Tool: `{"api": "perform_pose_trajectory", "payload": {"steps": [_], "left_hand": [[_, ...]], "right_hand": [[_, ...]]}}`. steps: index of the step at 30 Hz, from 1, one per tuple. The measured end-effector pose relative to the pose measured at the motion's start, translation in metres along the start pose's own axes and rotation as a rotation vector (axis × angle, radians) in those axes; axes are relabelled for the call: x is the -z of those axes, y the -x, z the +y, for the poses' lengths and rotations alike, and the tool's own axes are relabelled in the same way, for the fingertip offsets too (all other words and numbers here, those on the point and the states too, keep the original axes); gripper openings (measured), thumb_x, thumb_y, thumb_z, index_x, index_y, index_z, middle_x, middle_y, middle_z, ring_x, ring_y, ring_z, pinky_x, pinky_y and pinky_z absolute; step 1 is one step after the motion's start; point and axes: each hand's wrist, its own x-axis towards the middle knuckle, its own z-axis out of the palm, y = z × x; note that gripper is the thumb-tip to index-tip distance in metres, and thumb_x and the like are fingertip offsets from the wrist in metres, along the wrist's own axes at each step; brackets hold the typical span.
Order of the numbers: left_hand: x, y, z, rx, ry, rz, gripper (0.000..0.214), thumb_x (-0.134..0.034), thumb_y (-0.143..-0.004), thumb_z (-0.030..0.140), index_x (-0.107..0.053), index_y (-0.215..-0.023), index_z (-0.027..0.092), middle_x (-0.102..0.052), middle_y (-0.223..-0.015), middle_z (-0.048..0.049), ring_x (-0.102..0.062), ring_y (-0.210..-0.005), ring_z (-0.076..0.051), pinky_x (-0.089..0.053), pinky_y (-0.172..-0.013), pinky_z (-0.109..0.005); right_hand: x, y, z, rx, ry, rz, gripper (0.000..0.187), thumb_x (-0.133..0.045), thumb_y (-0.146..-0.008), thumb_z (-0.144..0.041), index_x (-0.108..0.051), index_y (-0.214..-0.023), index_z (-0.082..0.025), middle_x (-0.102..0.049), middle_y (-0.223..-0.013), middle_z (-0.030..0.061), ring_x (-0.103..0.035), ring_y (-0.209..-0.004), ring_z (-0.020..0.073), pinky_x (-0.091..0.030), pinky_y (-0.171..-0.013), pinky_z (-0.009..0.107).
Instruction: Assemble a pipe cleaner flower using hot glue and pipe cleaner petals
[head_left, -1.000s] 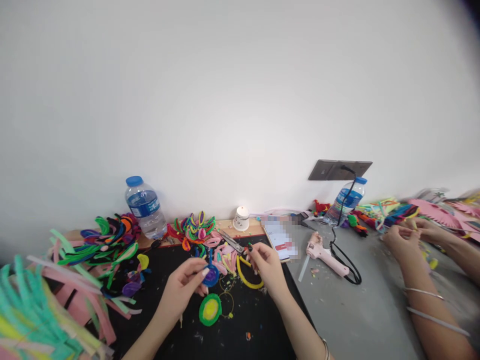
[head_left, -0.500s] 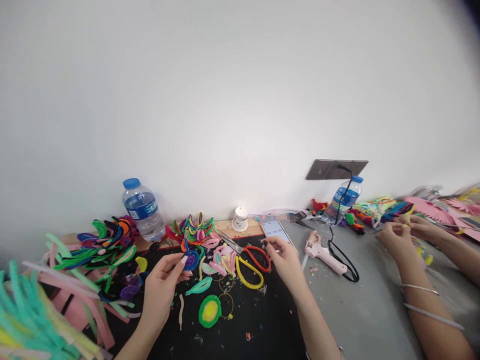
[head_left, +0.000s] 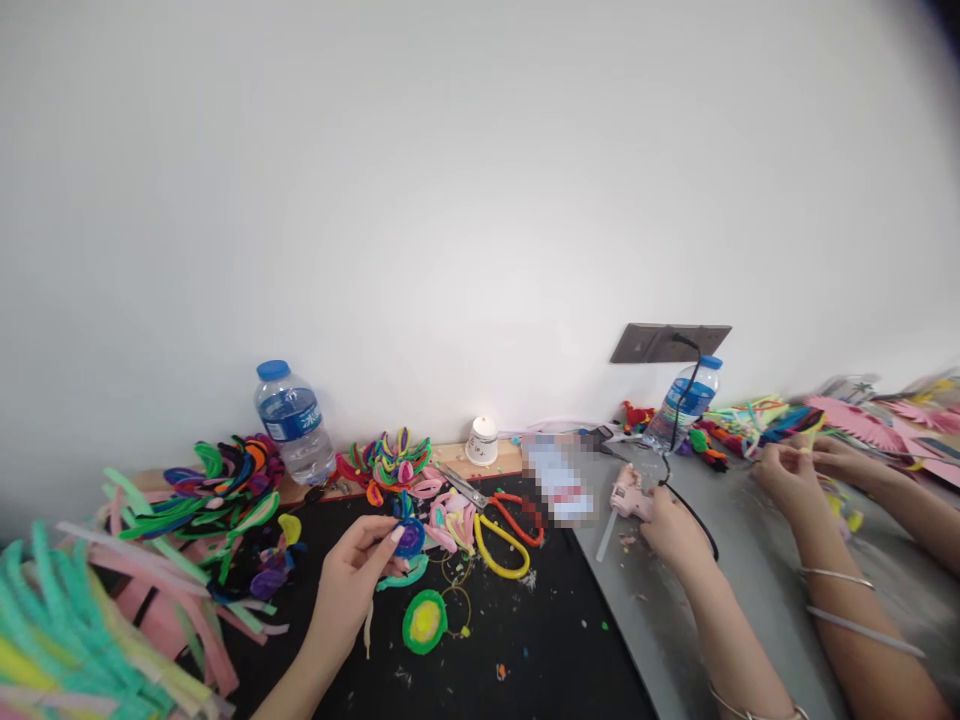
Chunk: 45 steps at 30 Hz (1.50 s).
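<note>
We see first the long surface [head_left: 750, 620], grey on its right part and covered by a black mat [head_left: 525, 650] in front of us. On the far left lies a heap of pink, green and yellow strips [head_left: 90, 620], and behind it a fan of coloured pipe-cleaner loops [head_left: 217, 485]. A water bottle [head_left: 294, 422] stands upright near the wall, and a second bottle [head_left: 684, 402] stands farther right beside a dark wall socket [head_left: 670, 342]. To the right, a co-worker's two hands [head_left: 802, 470] are close together over a spread of pink and coloured pieces.

Our right hand [head_left: 675, 525] lies on the grey part and wraps the handle of the pink glue gun [head_left: 626, 495], fingers curled around it; its black cord runs up toward the socket. Our left hand [head_left: 356, 580] is raised above the mat, with thumb and fingers pinching a small blue and purple coiled disc [head_left: 410, 537] just in front of a cluster of bright loops [head_left: 386, 460].

Below that hand a green and yellow coiled disc [head_left: 424, 622] lies flat on the mat. Near it rest scissors [head_left: 502, 525] with one yellow and one red handle loop, blades pointing toward the wall. A small white cup [head_left: 481, 440] stands by the wall between the loops and a blurred phone [head_left: 559, 480].
</note>
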Motion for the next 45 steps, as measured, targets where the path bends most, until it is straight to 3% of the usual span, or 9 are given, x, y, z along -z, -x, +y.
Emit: {"api": "perform_pose_trajectory", "payload": {"steps": [7, 10, 13, 16, 19, 22, 25, 32, 45], "left_hand": [[-0.006, 0.003, 0.008, 0.002, 0.014, -0.014, 0.027, -0.076, -0.065, 0.034, -0.062, -0.080, 0.017, -0.068, -0.068, 0.0024, -0.063, -0.046, -0.014, -0.053, -0.048, -0.025], [-0.008, 0.004, 0.009, 0.003, -0.003, -0.050, 0.026, -0.075, -0.066, 0.035, -0.062, -0.080, 0.017, -0.068, -0.066, 0.0017, -0.062, -0.046, -0.014, -0.053, -0.047, -0.026], [-0.009, 0.006, 0.009, 0.003, -0.006, -0.091, 0.027, -0.074, -0.066, 0.036, -0.062, -0.081, 0.018, -0.069, -0.067, 0.0004, -0.062, -0.044, -0.015, -0.052, -0.045, -0.027], [-0.011, 0.007, 0.009, 0.005, -0.010, -0.109, 0.028, -0.075, -0.065, 0.038, -0.063, -0.080, 0.018, -0.070, -0.068, -0.0007, -0.061, -0.043, -0.015, -0.051, -0.043, -0.028], [-0.013, 0.007, 0.010, 0.015, -0.016, -0.127, 0.029, -0.075, -0.065, 0.039, -0.063, -0.080, 0.018, -0.071, -0.071, -0.0016, -0.062, -0.043, -0.015, -0.051, -0.043, -0.028], [-0.013, 0.008, 0.009, 0.028, 0.003, -0.158, 0.027, -0.075, -0.066, 0.037, -0.063, -0.080, 0.018, -0.071, -0.072, -0.0016, -0.062, -0.043, -0.015, -0.051, -0.043, -0.027], [-0.013, 0.009, 0.008, 0.034, 0.017, -0.183, 0.026, -0.075, -0.067, 0.037, -0.064, -0.080, 0.018, -0.072, -0.074, -0.0019, -0.062, -0.042, -0.014, -0.050, -0.042, -0.026], [-0.016, 0.010, 0.009, 0.052, 0.003, -0.195, 0.029, -0.075, -0.065, 0.039, -0.064, -0.079, 0.017, -0.072, -0.073, -0.0026, -0.062, -0.040, -0.015, -0.049, -0.041, -0.026], [-0.016, 0.009, 0.004, 0.067, 0.011, -0.203, 0.028, -0.076, -0.066, 0.039, -0.065, -0.080, 0.018, -0.073, -0.076, -0.0040, -0.062, -0.040, -0.014, -0.049, -0.041, -0.026]], "right_hand": [[-0.002, 0.002, 0.001, -0.007, -0.048, 0.078, 0.038, -0.050, -0.073, -0.018, -0.054, -0.110, -0.009, -0.065, -0.100, 0.0199, -0.064, -0.093, 0.0307, -0.041, -0.067, 0.030], [0.003, 0.014, -0.006, 0.035, -0.289, 0.138, 0.039, -0.050, -0.073, -0.020, -0.054, -0.112, -0.013, -0.066, -0.098, 0.0138, -0.066, -0.081, 0.0252, -0.043, -0.062, 0.027], [0.010, 0.031, -0.023, 0.177, -0.661, 0.147, 0.034, -0.050, -0.074, -0.026, -0.058, -0.106, -0.018, -0.067, -0.081, 0.0052, -0.062, -0.065, 0.0205, -0.044, -0.057, 0.026], [0.013, 0.048, -0.049, 0.361, -0.974, 0.021, 0.024, -0.055, -0.074, -0.035, -0.064, -0.088, -0.017, -0.061, -0.059, 0.0004, -0.052, -0.050, 0.0168, -0.040, -0.049, 0.026], [0.008, 0.062, -0.082, 0.447, -1.175, -0.264, 0.021, -0.061, -0.072, -0.037, -0.062, -0.072, -0.016, -0.052, -0.047, -0.0027, -0.043, -0.043, 0.0122, -0.035, -0.044, 0.023], [-0.003, 0.071, -0.112, 0.553, -1.279, -0.524, 0.029, -0.064, -0.073, -0.038, -0.064, -0.091, -0.015, -0.051, -0.048, -0.0052, -0.039, -0.041, 0.0089, -0.031, -0.042, 0.020], [-0.018, 0.078, -0.132, 0.588, -1.329, -0.655, 0.039, -0.065, -0.074, -0.039, -0.059, -0.105, -0.016, -0.053, -0.051, -0.0063, -0.037, -0.039, 0.0073, -0.030, -0.041, 0.018], [-0.034, 0.084, -0.144, 0.593, -1.394, -0.735, 0.033, -0.065, -0.074, -0.047, -0.054, -0.075, -0.017, -0.053, -0.049, -0.0052, -0.037, -0.036, 0.0054, -0.027, -0.037, 0.017], [-0.035, 0.085, -0.145, 0.596, -1.395, -0.753, 0.036, -0.065, -0.073, -0.050, -0.050, -0.077, -0.017, -0.053, -0.048, -0.0063, -0.036, -0.035, 0.0047, -0.026, -0.037, 0.017]]}}
